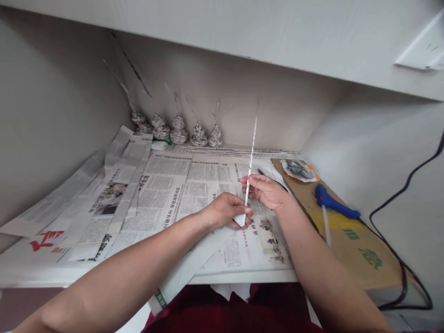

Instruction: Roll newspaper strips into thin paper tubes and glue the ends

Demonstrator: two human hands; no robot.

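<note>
A thin rolled paper tube (252,155) stands nearly upright above the newspaper-covered table, a fine tip rising from its top. Pinched around its lower end is my left hand (231,210), which also grips white paper at the tube's base. My right hand (265,190) has its thumb and fingers closed on the tube a little higher up. From under my left hand a paper strip (194,261) slants down over the table's front edge towards my lap. Behind my right hand a dark, thin pointed object (262,171) shows in part.
Several woven paper gourd shapes (178,132) line the back wall beside a bundle of thin paper rods (239,151). Cut newspaper strips (121,171) lie at left. A blue glue gun (336,203) rests on cardboard (360,245) at right, near a black cable (390,194). A shelf (222,32) overhangs.
</note>
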